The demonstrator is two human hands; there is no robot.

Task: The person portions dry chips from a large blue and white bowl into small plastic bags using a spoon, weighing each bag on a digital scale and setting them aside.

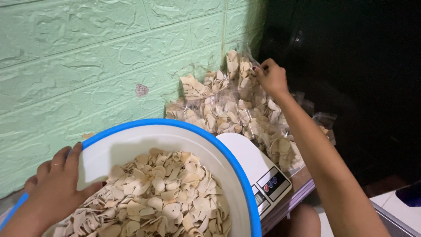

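Observation:
A large white basin with a blue rim point(239, 173) sits close in front of me, filled with pale, thin raw crackers point(162, 197). My left hand point(55, 186) grips the basin's left rim, thumb inside, with a ring on one finger. My right hand point(271, 78) reaches far forward and pinches the top of a clear plastic bag of crackers point(240, 74) on a pile of several such bags point(228, 112) against the wall.
A white digital kitchen scale point(263, 171) lies between the basin and the bags. A green brick-patterned wall point(87, 66) runs along the left. A dark object point(351, 66) fills the right background. My knee point(302, 221) shows below the low table edge.

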